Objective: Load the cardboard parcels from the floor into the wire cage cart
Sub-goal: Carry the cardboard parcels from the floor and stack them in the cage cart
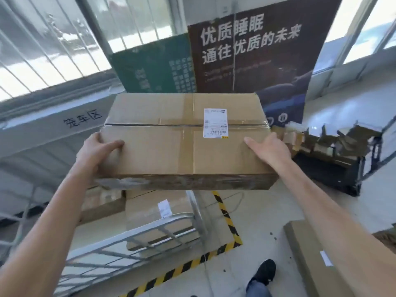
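Observation:
I hold a large taped cardboard parcel [167, 146] with a white shipping label in the air at chest height. My left hand [96, 151] grips its left near corner and my right hand [270, 148] grips its right near edge. The parcel hangs above the wire cage cart [137, 243], whose grey metal frame shows below. Inside the cart lie a labelled parcel [154, 211] and another box [100, 202] to its left.
A long flat cardboard parcel [308, 254] lies on the floor at lower right. Yellow-black hazard tape [227, 219] marks the floor bay. A black bin of small boxes [334, 159] stands at right. Printed boards [246, 50] lean behind. My shoe [265, 272] is near the tape.

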The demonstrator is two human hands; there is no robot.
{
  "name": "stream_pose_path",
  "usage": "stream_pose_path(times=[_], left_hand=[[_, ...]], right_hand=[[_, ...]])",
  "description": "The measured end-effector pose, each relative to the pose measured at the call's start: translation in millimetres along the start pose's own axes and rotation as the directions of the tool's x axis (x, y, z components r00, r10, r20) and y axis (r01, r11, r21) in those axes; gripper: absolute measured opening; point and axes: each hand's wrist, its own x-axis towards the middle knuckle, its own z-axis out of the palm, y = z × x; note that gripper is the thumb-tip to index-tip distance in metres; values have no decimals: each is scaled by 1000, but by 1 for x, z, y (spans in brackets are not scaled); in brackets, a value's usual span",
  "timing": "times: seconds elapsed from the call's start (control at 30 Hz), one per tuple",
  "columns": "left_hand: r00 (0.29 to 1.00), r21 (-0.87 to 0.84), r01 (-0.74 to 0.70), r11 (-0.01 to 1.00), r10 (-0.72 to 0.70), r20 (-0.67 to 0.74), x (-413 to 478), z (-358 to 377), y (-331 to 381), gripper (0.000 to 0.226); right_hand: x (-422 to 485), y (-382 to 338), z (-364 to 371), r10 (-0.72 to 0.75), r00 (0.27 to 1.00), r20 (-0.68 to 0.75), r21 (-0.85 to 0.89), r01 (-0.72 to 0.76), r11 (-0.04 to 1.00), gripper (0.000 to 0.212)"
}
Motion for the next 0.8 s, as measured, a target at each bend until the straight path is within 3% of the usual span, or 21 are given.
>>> stream_pose_path(times=[0.07,0.17,0.33,0.53,0.8], left_hand=[[993,-16,78,997,-79,-91,-13,-60,-53,90],[969,-60,152,986,-161,-190,-30,-128,-126,68],[919,-113,263,958,-284,-272,-38,-195,-231,59],[886,-185,338,923,-378,-270,-26,-213,-308,60],[861,-180,431,884,-462,-210,48,-187,-396,63]], right_hand=[[-25,-46,44,-84,994,63,16,83,996,96],[-61,-104,107,-166,974,155,9,167,986,93],[-100,-177,194,-244,930,275,-11,256,966,89],[-104,-222,280,-221,907,358,11,233,972,98],[-64,-251,404,-112,912,394,46,102,994,83]])
